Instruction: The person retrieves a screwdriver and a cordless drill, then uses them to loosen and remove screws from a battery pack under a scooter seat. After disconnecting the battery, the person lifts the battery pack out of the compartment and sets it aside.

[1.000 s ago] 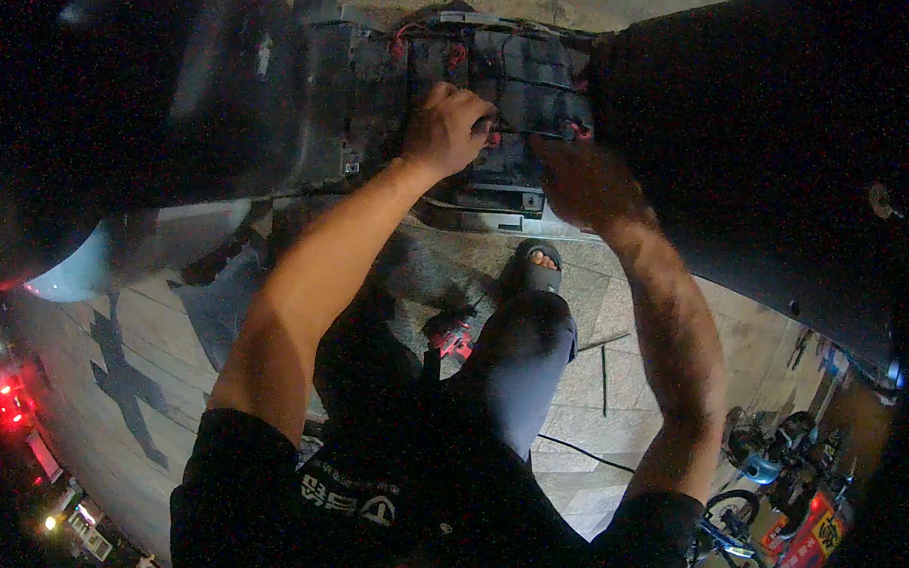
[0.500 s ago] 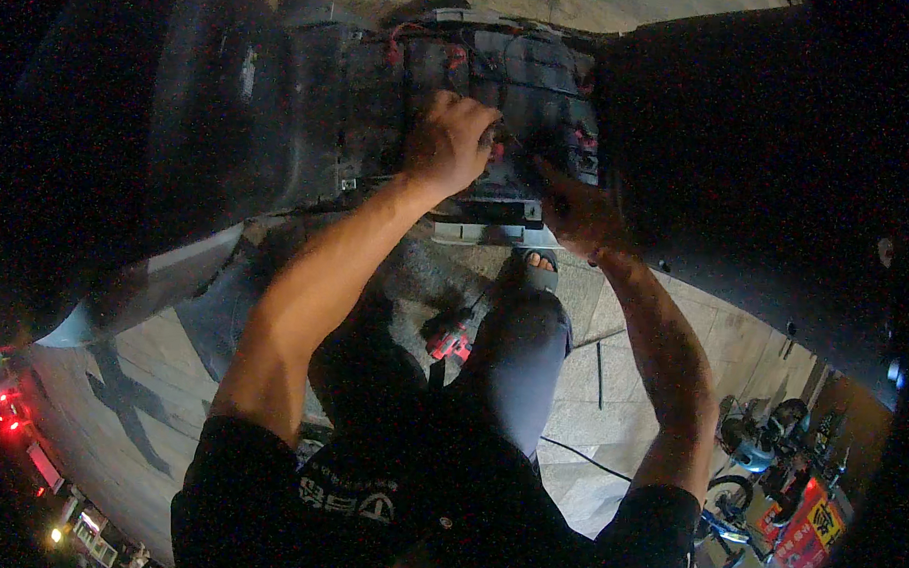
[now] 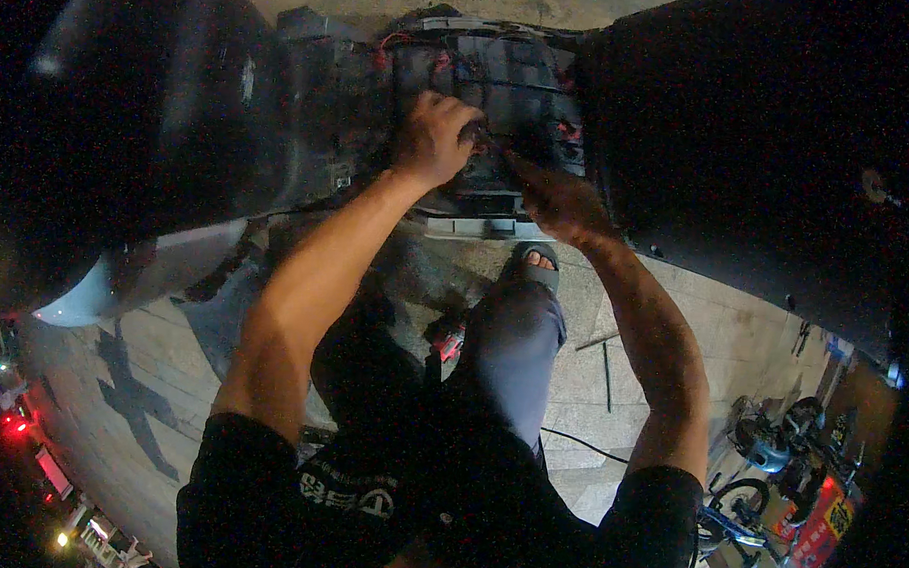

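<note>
Dark blocks [image 3: 516, 104] are set in the low middle of a dark scooter [image 3: 205, 105], beneath both hands. The left hand [image 3: 434, 141] is curled, thumb and fingers brought close together; whether anything is pinched there cannot be told. The right hand [image 3: 565, 205] is pointed toward the left one's fingertips, its grip lost in shadow, so what is held cannot be told. At least three bits of red wire [image 3: 568, 131] can be counted; the blocks' number is hidden by hands and darkness. Nearer, one red tool [image 3: 451, 346] is partly covered by a leg [image 3: 517, 356]. One sandal [image 3: 544, 278], two thin rods [image 3: 608, 378] and one bicycle [image 3: 742, 506] are also seen
</note>
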Available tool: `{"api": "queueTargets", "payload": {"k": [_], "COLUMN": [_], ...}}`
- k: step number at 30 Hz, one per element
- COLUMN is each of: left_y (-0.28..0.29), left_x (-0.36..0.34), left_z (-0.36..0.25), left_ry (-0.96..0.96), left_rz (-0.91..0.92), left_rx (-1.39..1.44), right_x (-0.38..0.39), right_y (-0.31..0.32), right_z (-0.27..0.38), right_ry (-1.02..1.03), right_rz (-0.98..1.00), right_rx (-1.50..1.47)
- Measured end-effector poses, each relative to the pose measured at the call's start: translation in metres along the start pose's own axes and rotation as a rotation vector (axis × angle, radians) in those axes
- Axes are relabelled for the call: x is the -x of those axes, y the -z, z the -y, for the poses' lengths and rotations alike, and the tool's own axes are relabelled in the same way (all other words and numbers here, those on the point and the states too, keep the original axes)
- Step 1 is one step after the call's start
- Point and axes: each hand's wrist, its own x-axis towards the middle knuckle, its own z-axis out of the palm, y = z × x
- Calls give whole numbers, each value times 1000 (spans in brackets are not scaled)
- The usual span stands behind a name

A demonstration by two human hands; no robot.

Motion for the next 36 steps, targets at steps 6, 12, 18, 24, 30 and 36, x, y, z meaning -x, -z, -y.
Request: {"api": "queueTargets", "payload": {"k": [6, 12, 18, 24, 30, 36], "left_y": [2, 0, -2, 6, 10, 9], "left_x": [-2, -5, -3, 2, -3, -17], "left_z": [-1, -2, 9, 9, -6, -7], "left_ry": [-37, -120, -143, -85, -96, -169], "left_rz": [6, -55, 49, 90, 94, 201], "left_rx": [1, 32, -106, -143, -93, -143], "right_x": [48, 248, 402, 431, 478, 483], "right_y": [1, -79, -215, -212, -182, -169], "right_z": [4, 6, -4, -41, -129, -134], "right_ry": [-215, -818, -1490, -1396, -1665, -1463], "right_rz": [-48, -215, 116, -84, 315, 363], "right_rx": [-141, -316, -278, 7, 365, 364]}}
